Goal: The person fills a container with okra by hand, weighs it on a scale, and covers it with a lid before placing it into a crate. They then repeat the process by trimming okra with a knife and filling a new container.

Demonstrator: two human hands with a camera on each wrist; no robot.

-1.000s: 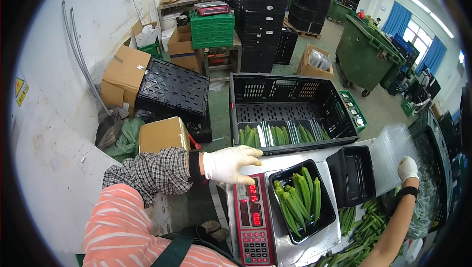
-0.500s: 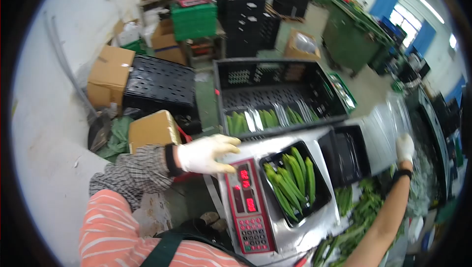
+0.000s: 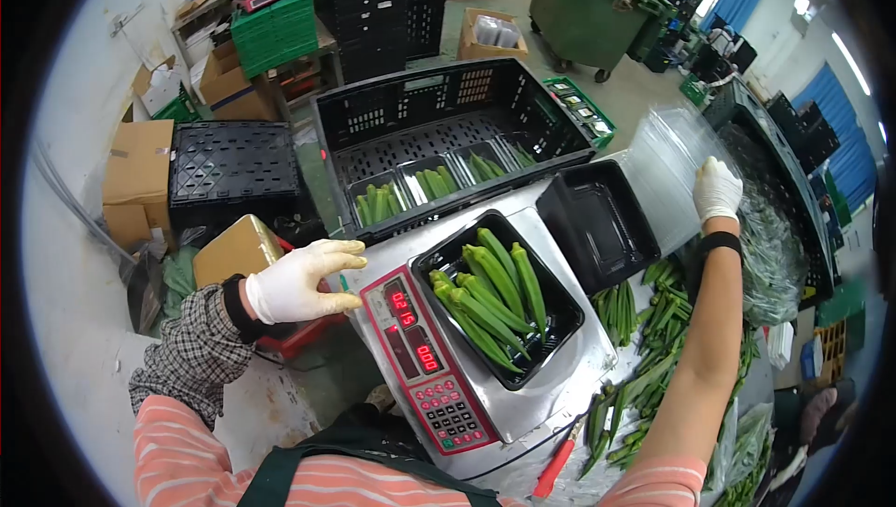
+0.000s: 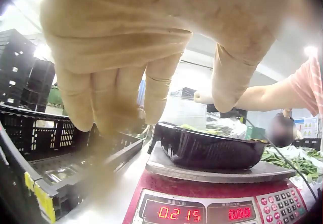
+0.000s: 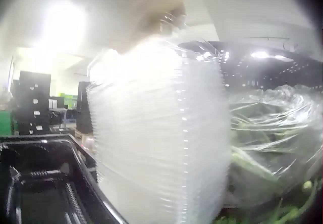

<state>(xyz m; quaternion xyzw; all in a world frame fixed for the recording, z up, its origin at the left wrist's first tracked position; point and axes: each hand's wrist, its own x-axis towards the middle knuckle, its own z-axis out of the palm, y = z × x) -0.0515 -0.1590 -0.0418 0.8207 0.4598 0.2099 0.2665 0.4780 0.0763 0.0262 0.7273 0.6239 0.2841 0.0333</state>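
My gloved left hand (image 3: 303, 281) hovers by the display end of the red scale (image 3: 403, 306), fingers extended and thumb apart, holding nothing. On the scale's metal plate sits a black tray (image 3: 553, 344) of green okra (image 3: 495, 292); the display (image 4: 179, 214) reads 0.215. To the right, my gloved right hand (image 3: 717, 192) pinches the edge of a clear plastic lid (image 3: 686, 138) at the top of the lid stack (image 5: 156, 133). Its fingertips are blurred in the right wrist view. Empty black trays (image 3: 607, 227) stand between the scale and the lids.
A black crate (image 3: 448, 208) with several packed okra trays stands beyond the scale. Loose okra (image 3: 653, 348) and a red-handled knife (image 3: 557, 465) lie at the right. Bagged produce (image 3: 770, 246) fills a dark crate behind my right hand.
The view has swung right, so the scale and crate appear further left. My right hand stays at the clear lids, its fingers now curled at their edge. My left hand remains extended beside the scale.
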